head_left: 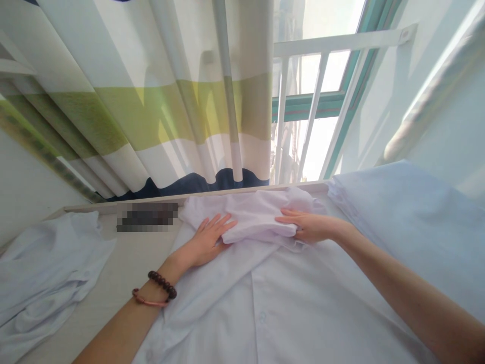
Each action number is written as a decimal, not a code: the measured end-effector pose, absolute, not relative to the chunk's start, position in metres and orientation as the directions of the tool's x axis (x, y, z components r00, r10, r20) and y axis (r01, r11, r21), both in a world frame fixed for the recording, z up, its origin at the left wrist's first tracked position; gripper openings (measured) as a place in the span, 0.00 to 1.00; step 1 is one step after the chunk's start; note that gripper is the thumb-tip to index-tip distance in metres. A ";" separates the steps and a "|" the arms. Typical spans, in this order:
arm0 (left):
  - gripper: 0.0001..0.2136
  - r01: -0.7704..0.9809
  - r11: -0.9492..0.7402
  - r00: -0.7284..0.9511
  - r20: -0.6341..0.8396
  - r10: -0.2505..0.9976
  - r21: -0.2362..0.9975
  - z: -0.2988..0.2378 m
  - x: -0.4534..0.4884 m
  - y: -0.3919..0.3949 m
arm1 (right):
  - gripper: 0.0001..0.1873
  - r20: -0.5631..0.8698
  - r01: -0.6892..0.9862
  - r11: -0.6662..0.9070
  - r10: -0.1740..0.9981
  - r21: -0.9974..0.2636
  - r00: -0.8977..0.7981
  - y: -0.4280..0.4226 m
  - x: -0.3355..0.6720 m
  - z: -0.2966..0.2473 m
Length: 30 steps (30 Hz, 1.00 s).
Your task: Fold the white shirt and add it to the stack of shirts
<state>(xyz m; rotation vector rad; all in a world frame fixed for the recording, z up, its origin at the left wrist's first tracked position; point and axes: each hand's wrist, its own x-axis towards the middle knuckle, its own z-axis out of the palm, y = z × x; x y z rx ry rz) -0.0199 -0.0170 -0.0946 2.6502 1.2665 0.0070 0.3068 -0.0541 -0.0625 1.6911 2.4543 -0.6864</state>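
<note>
A white buttoned garment (288,298), a shirt or coat, lies spread in front of me with its button strip running toward me. At its far end is a bunched, folded part of white cloth (257,210); I cannot tell if it belongs to the same garment. My left hand (208,237) rests on the left side of this fold, fingers spread and flat, the thumb near its lower edge. On the right side, my right hand (308,226) has fingers over the cloth and others partly hidden under its edge, pinching it.
Another crumpled white garment (49,268) lies at left, and folded white cloth (413,217) at right. A blurred dark item (147,217) lies near the far edge. Beyond stand a striped curtain (151,111), a white railing (314,111) and a window with a green frame (314,107).
</note>
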 end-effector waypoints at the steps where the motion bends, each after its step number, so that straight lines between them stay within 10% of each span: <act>1: 0.25 0.769 -0.606 0.631 -0.089 0.770 0.203 -0.092 -0.019 -0.012 | 0.37 -0.312 0.898 0.295 0.863 -0.326 -0.397 -0.052 0.309 -0.059; 8: 0.19 0.605 -0.693 0.709 0.131 0.693 0.392 -0.065 -0.024 -0.013 | 0.30 -0.221 0.821 0.327 0.856 -0.469 -0.467 -0.065 0.324 -0.044; 17: 0.17 0.544 -0.713 0.584 0.412 0.700 0.441 -0.017 -0.023 -0.038 | 0.20 0.375 0.608 0.498 0.867 -0.618 -0.329 -0.079 0.325 -0.005; 24: 0.12 0.476 -0.770 0.683 0.373 0.628 0.425 0.005 -0.028 -0.058 | 0.13 0.172 0.683 0.508 0.849 -0.525 -0.500 -0.113 0.324 0.027; 30: 0.13 0.481 -0.744 0.860 -0.086 0.502 0.463 0.026 -0.027 -0.085 | 0.07 -0.236 0.734 0.445 0.749 -0.513 -0.619 -0.138 0.315 0.026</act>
